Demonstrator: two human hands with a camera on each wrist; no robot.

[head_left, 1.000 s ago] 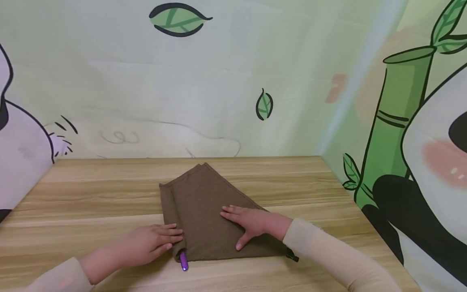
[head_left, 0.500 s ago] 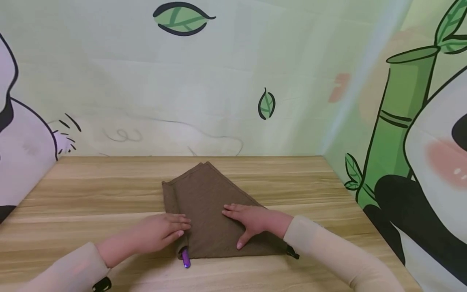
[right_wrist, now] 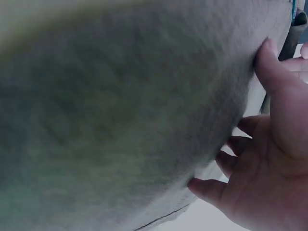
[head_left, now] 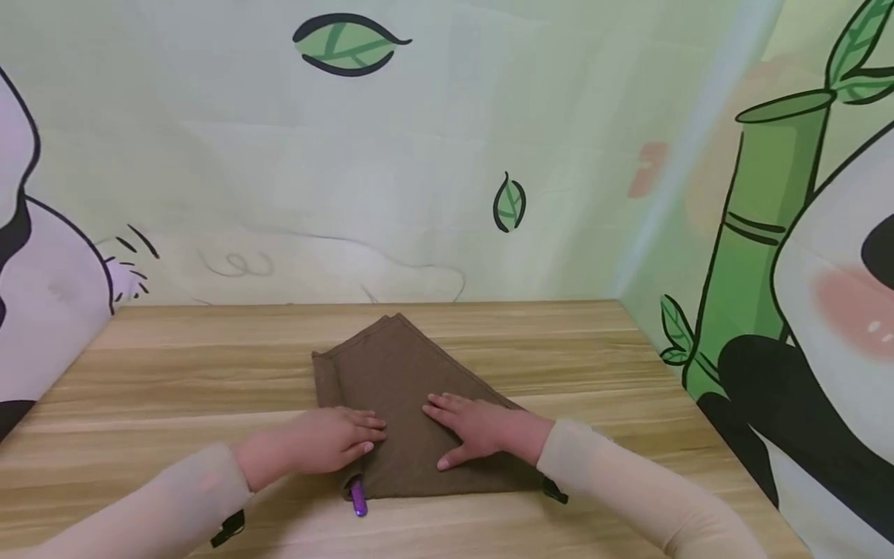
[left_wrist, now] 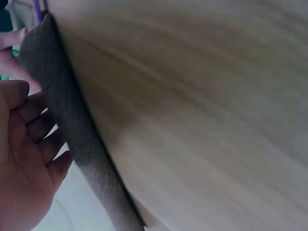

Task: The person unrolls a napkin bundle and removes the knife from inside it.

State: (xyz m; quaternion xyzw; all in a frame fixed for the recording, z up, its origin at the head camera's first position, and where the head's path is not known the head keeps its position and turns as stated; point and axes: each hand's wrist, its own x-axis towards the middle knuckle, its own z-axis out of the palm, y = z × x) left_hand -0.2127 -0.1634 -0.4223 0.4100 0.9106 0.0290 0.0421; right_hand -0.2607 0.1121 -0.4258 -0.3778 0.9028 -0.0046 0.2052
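Note:
A brown cloth (head_left: 391,373), folded to several corners, lies on the table with a rolled strip along its left side. Out of the roll's near end sticks a slim, shiny purple object (head_left: 358,497); most of it is hidden. My left hand (head_left: 324,441) rests across the rolled side, fingers extended onto the cloth. In the left wrist view the roll (left_wrist: 72,101) runs past the fingertips of that hand (left_wrist: 24,159). Spread flat, my right hand (head_left: 482,431) presses on the cloth's right part. The right wrist view shows its fingertips touching the fabric (right_wrist: 144,96).
The wood-grain table (head_left: 174,365) reaches back to a pale green wall covering (head_left: 349,171) with leaf drawings. At the right, a printed side panel (head_left: 754,295) with bamboo and a panda borders it. Small black pieces (head_left: 228,529) show beneath the cuffs.
My left hand has slid rightward from the cloth's left edge over the rolled side and further onto the fabric. The right hand has stayed nearly in place.

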